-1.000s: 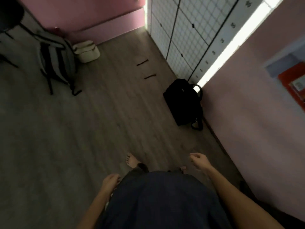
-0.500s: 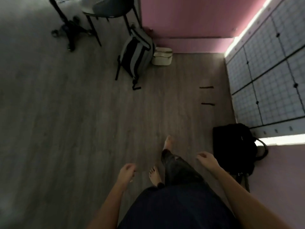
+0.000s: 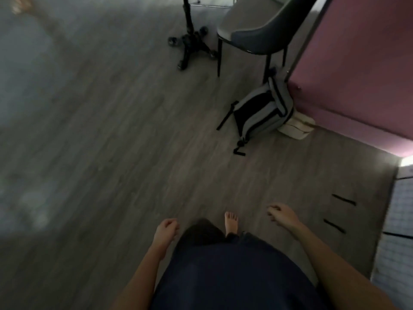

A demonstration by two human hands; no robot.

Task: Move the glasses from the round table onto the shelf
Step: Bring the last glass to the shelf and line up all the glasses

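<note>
No glasses, round table or shelf show in the head view. I look down at a dim grey wood floor. My left hand hangs at my side with its fingers loosely curled and nothing in it. My right hand is out to the right, fingers loosely bent, holding nothing. One bare foot is forward between the hands.
A grey chair stands at the top, with a black wheeled stand to its left. A grey and black backpack and a white bag lie against the pink wall. White gridded panels line the right edge.
The view has swung left: the black bag and gridded panels slid out to the right, the chair and wheeled stand came into view. Both hands stay empty at my sides as I step.
</note>
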